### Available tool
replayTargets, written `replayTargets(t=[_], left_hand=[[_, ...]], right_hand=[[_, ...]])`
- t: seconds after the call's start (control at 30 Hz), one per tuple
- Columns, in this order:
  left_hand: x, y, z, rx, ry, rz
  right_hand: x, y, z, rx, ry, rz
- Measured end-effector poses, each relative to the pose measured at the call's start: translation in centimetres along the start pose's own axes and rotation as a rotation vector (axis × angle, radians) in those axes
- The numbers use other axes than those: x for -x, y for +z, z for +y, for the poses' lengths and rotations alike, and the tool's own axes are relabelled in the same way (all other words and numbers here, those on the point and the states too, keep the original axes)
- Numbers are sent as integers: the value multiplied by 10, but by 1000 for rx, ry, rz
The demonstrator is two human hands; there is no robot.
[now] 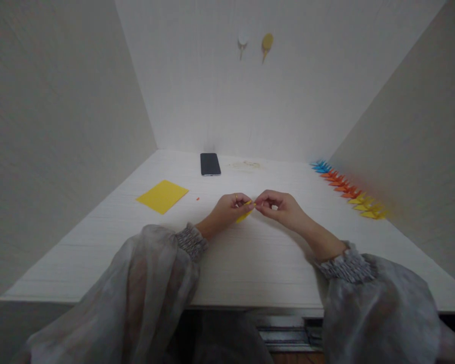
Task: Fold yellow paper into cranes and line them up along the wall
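Note:
Over the middle of the white table (250,258), my left hand (227,210) and my right hand (282,207) meet fingertip to fingertip. Both pinch a small folded piece of yellow paper (244,215); most of it is hidden under my left fingers. A ring shows on my left hand. Loose grey sleeves cover both arms up to the wrists.
A square yellow paper sheet (162,196) lies at the left. A dark phone (210,164) lies flat near the back wall. Along the right wall runs a row of folded paper pieces (349,191), blue, then orange, then yellow. A tiny red scrap (197,199) sits beside the sheet.

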State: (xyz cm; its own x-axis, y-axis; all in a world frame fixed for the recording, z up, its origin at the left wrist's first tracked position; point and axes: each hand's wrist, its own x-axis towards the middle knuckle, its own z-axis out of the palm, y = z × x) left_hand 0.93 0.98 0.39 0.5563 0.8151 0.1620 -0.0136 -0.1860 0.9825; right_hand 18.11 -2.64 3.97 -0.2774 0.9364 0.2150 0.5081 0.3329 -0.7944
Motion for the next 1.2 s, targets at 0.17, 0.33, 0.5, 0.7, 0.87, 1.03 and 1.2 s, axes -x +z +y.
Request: replayTargets(t=[0.17,0.33,0.5,0.7,0.87,1.03,1.2], left_hand=[[-1,1,2,18,8,42],[-1,1,2,70,17,35],[-1,1,1,148,7,39],[0,1,4,99,10,42],[1,1,7,77,30,61],[1,2,8,41,45,85],[1,2,8,37,39,85]], right_hand=[[1,2,-3,180,-139,63],[4,3,-1,297,-274,101],[7,3,-5,463,-361,143],[7,4,-8,505,-370,129],[6,6,-3,445,-386,193],[6,6,-2,454,-399,191],[6,6,-4,503,-420,178]])
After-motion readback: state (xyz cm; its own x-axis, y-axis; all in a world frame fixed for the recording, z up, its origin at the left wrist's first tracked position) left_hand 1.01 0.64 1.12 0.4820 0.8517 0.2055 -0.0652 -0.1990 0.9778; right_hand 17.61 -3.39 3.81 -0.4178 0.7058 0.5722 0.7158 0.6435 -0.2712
